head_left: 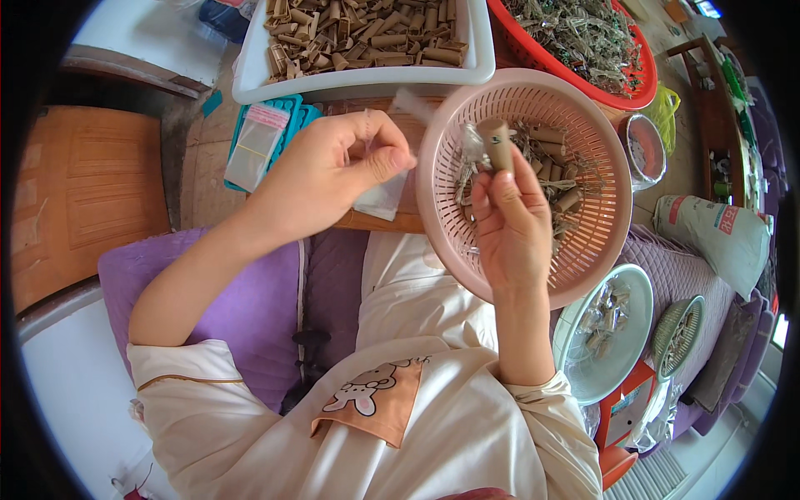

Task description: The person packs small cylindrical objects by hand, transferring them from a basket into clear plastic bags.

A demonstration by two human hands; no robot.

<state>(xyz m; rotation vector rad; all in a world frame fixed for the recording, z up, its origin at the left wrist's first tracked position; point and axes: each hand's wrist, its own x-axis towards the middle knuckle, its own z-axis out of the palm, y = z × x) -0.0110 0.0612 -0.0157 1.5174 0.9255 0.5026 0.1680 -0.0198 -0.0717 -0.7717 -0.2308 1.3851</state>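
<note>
Above the pink basket [435,179], my right hand [518,221] grips a brown cardboard tube [497,146] between thumb and fingers. A crumpled clear wisp [473,143] hangs beside the tube. My left hand [337,171] is to the left of the basket, thumb and fingers pinched together. What it pinches, if anything, I cannot make out; a blurred translucent strip [410,104] shows just above its fingers. Under that hand a clear plastic bag [382,202] lies on the wooden table [408,221]. More brown tubes [547,137] and tangled clear-and-grey strands fill the basket's bottom.
Behind stand a white tub [367,86] of brown tubes and a red basket [642,83] of tangled strands. A stack of clear bags [252,150] lies on a teal tray [287,108] at left. To the right are a pale green basin [604,367] and a small green basket [679,337].
</note>
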